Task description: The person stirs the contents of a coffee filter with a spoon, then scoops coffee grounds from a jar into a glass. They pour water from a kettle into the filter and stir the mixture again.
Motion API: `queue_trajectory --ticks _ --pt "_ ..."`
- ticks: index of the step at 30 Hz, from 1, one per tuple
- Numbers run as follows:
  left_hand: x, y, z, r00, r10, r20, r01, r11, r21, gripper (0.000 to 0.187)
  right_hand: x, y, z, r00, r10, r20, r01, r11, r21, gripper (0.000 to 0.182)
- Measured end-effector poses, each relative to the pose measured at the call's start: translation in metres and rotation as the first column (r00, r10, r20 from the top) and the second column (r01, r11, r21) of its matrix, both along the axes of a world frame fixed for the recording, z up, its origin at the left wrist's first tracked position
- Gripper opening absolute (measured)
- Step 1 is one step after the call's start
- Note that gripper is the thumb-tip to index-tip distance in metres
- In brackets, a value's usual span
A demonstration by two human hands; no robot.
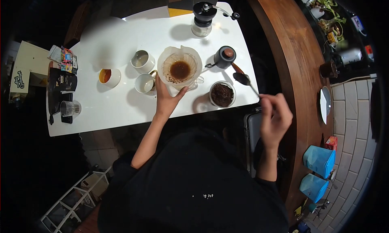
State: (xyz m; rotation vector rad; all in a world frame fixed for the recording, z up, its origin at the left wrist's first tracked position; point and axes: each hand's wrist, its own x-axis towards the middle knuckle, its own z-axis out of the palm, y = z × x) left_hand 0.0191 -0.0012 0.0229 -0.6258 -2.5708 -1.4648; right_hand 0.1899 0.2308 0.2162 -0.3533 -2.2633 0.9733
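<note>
My left hand (167, 101) is curled round the near side of a coffee dripper (198, 75), thumb and fingers on either side of its lower part. Inside the dripper sits a pale paper filter (168, 64) with dark brown coffee liquid (180, 70) and some grounds on its wall. A clear glass handle shows below it; the vessel underneath is mostly hidden. My right hand (275, 119) pinches the handle end of a spoon (242, 79), held at the table's right edge. Left of the spoon stands a glass jar (222, 94) of dark ground coffee.
A grey kettle (224, 57) with a wooden handle stands behind the jar. Farther back is a hand coffee grinder (202, 20). White cups (142, 62) stand left of the dripper, one (110, 77) holding amber liquid. A wooden counter (289, 70) runs along the right.
</note>
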Motion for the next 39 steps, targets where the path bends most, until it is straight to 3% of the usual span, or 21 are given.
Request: queue_trajectory --ticks 2,4,6,10,12,13,14,16,18,20,22,23,24,29,33,36,39 --pt "0.010 -0.002 0.007 1.000 0.011 -0.024 -0.011 1.000 0.017 0.085 0.004 0.005 -0.036 0.985 0.154 0.078 -0.170 0.938 0.302 0.010" --pt "0.020 -0.005 0.006 0.989 0.092 -0.113 -0.077 0.988 0.133 0.078 0.007 0.007 -0.060 0.962 0.196 0.188 -0.251 0.905 0.344 0.017" --pt "0.026 -0.008 0.007 0.985 0.096 -0.141 -0.076 0.988 0.136 0.071 0.012 0.008 -0.056 0.969 0.199 0.149 -0.241 0.898 0.367 0.017" --pt "0.028 -0.005 0.004 0.975 0.141 -0.172 -0.108 0.977 0.184 0.068 0.010 0.009 -0.042 0.987 0.161 0.002 -0.156 0.950 0.270 0.012" --pt "0.026 -0.005 0.006 0.970 0.168 -0.174 -0.132 0.970 0.204 0.068 0.007 0.009 -0.039 0.998 0.050 0.035 -0.048 0.997 -0.065 0.004" --pt "0.026 -0.005 0.008 0.966 0.176 -0.187 -0.134 0.966 0.220 0.068 0.002 0.007 -0.035 0.999 0.034 -0.006 -0.034 0.982 -0.186 0.009" --pt "0.027 -0.005 0.010 0.963 0.184 -0.198 -0.136 0.962 0.235 0.068 -0.003 0.005 -0.035 0.999 0.042 -0.008 -0.043 0.982 -0.185 0.009" --pt "0.028 -0.004 0.011 0.967 0.184 -0.177 -0.138 0.959 0.246 0.069 -0.015 0.002 -0.034 0.997 0.030 -0.067 -0.053 0.924 -0.379 0.017" --pt "0.030 -0.003 0.012 0.971 0.180 -0.159 -0.136 0.957 0.256 0.069 -0.037 -0.008 -0.033 0.985 0.113 -0.128 -0.159 0.885 -0.439 0.020" --pt "0.032 -0.001 0.012 0.984 0.158 -0.077 -0.141 0.971 0.194 0.071 -0.056 -0.019 -0.030 0.967 0.248 -0.053 -0.248 0.879 -0.407 0.019" --pt "0.033 0.000 0.013 0.986 0.158 -0.060 -0.145 0.973 0.182 0.073 -0.077 -0.036 -0.041 0.937 0.320 -0.144 -0.350 0.874 -0.338 0.018" --pt "0.033 0.001 0.015 0.986 0.151 -0.068 -0.138 0.976 0.167 0.074 -0.082 -0.043 -0.046 0.936 0.348 -0.062 -0.340 0.841 -0.421 0.017" --pt "0.032 0.001 0.018 0.986 0.147 -0.075 -0.135 0.979 0.151 0.074 -0.089 -0.048 -0.051 0.924 0.370 -0.097 -0.376 0.832 -0.407 0.018" --pt "0.033 0.003 0.028 0.975 0.174 -0.138 -0.154 0.978 0.140 0.087 -0.099 -0.064 -0.058 0.923 0.377 -0.079 -0.370 0.813 -0.450 0.021" --pt "0.033 0.006 0.033 0.972 0.166 -0.168 -0.149 0.983 0.106 0.085 -0.107 -0.060 -0.073 0.934 0.358 0.025 -0.315 0.850 -0.422 0.022" --pt "0.032 0.006 0.034 0.970 0.170 -0.175 -0.156 0.984 0.091 0.082 -0.108 -0.060 -0.074 0.954 0.301 -0.006 -0.285 0.896 -0.341 0.022" --pt "0.030 0.005 0.033 0.964 0.173 -0.201 -0.159 0.984 0.085 0.080 -0.102 -0.067 -0.059 0.942 0.334 -0.020 -0.309 0.845 -0.437 0.022"
